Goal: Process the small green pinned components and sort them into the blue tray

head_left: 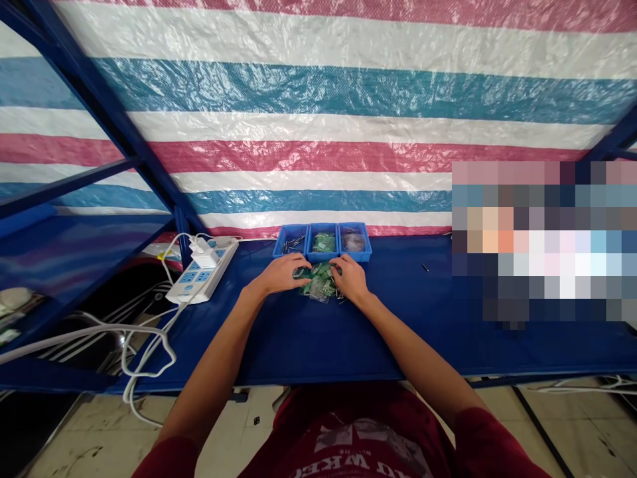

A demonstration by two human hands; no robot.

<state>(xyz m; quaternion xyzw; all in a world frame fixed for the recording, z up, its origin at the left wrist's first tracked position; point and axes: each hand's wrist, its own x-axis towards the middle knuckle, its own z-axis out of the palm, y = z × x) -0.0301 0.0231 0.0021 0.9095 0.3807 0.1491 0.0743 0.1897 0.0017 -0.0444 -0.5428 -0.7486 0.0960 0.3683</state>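
One loose pile of small green pieces, clear plastic bits and slim metallic pins (pixel 321 288) lies on the smooth dark-blue tabletop (pixel 318 352); at its left edge the bare left hand (pixel 288 273) holds thumb and fingers apart; at its right edge the bare right hand (pixel 350 277) curls its fingers, whether clamped on a piece I cannot tell; the step looks like picking through the pile, and the next move seems to call for a fine fingertip pinch; just beyond the pile stand three blue rectangular plastic trays (pixel 358 257)
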